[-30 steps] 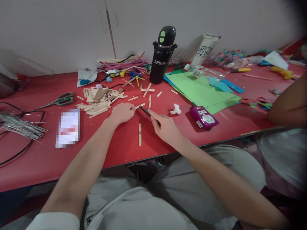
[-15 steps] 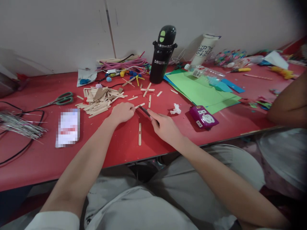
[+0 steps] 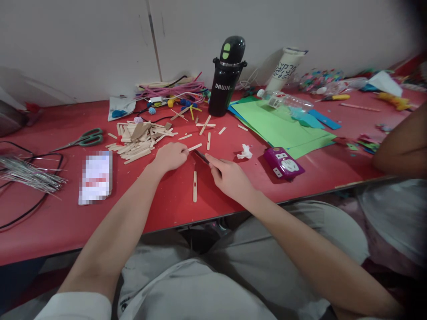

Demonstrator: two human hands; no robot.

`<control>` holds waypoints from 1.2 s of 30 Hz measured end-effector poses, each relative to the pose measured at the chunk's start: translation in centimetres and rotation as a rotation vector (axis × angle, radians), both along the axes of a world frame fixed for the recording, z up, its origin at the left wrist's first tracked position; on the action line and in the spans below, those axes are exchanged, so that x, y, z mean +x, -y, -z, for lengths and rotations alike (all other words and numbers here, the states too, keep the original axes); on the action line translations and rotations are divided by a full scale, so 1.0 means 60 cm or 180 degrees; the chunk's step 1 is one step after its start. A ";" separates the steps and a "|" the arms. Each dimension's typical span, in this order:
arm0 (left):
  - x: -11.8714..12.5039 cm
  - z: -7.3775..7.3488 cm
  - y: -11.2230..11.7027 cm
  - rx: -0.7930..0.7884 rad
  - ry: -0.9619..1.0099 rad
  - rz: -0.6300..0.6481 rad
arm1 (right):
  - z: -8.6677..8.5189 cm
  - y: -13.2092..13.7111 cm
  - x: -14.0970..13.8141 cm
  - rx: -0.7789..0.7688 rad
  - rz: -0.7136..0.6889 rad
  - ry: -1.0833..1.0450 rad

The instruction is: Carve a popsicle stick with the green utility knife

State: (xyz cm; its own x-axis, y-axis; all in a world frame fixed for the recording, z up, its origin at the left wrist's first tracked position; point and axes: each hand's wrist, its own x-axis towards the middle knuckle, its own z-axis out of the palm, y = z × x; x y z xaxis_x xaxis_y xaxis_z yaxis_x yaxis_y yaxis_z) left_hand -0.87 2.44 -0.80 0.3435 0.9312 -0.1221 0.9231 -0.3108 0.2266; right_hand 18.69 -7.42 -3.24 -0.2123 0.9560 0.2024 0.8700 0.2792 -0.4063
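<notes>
My left hand (image 3: pixel 172 156) is closed, pinching a wooden craft stick (image 3: pixel 195 147) whose free end points right. In my right hand (image 3: pixel 230 178) is a slim dark tool that looks like a craft knife (image 3: pixel 202 156). Its tip sits close to the lower edge of the held stick; whether they touch I cannot tell. Below the hands lies another craft stick (image 3: pixel 195 191) with a small slot cut near its middle. A similar slotted stick (image 3: pixel 208 141) lies just beyond, near two crossed sticks (image 3: pixel 205 125).
A pile of craft sticks (image 3: pixel 138 144) lies behind my left hand, with scissors (image 3: pixel 85 138) to its left. A black bottle (image 3: pixel 225 84) stands behind. To the right are crumpled tissue (image 3: pixel 245 152), a purple power socket (image 3: pixel 283 163), green paper (image 3: pixel 263 118) and another person's arm (image 3: pixel 400 142).
The knife's tip has come slightly down and away from the held stick. My left hand keeps its hold in about the same place.
</notes>
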 end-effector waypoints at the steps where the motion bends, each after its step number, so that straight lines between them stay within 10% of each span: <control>1: 0.000 0.000 0.000 0.0005 -0.0002 0.0002 | 0.002 0.000 0.001 0.0040 -0.0004 -0.0052; 36: 0.000 0.001 0.000 0.0019 0.0012 -0.0025 | 0.013 -0.003 0.004 0.0197 0.0011 -0.0247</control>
